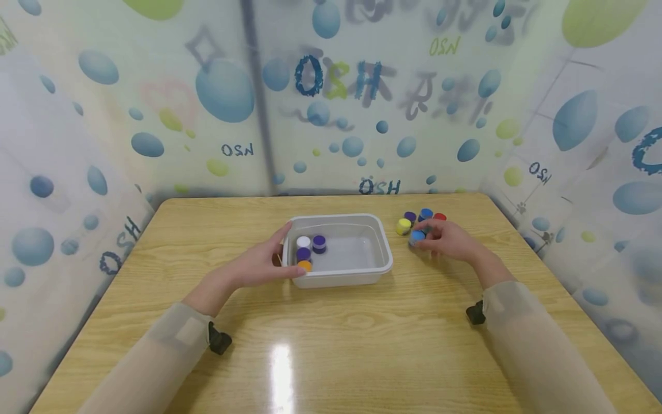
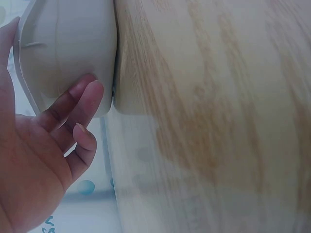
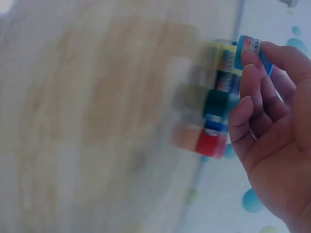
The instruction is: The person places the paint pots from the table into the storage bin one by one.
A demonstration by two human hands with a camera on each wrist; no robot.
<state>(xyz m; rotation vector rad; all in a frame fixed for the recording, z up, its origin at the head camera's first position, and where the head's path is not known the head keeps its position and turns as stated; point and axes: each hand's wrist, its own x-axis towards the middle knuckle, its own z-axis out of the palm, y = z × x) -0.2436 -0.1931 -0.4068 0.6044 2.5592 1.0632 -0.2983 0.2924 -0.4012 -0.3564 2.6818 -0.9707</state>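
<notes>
A light grey plastic tub point(image 1: 338, 280) stands on the table. My left hand point(image 1: 258, 261) grips its left end, thumb over the front rim, while the other fingers point(image 2: 90, 99) lie against the outer wall. Inside, at the left, are small paint pots: a white one point(image 1: 303, 244), two purple ones point(image 1: 319, 244) and an orange one point(image 1: 305, 266). To the right of the tub, my right hand point(image 1: 449, 240) pinches a light blue paint pot point(image 1: 416, 236) between thumb and fingers. The right wrist view shows this blue pot point(image 3: 251, 48) held up, its printed label partly covered by a fingertip.
Beyond the right hand sits a cluster of pots: yellow point(image 1: 403, 226), purple point(image 1: 410, 217), blue point(image 1: 426, 214) and red point(image 1: 440, 217). A dark green pot point(image 3: 215, 103) also shows in the right wrist view. A patterned curtain point(image 1: 331, 149) hangs behind the wooden table point(image 1: 351, 345).
</notes>
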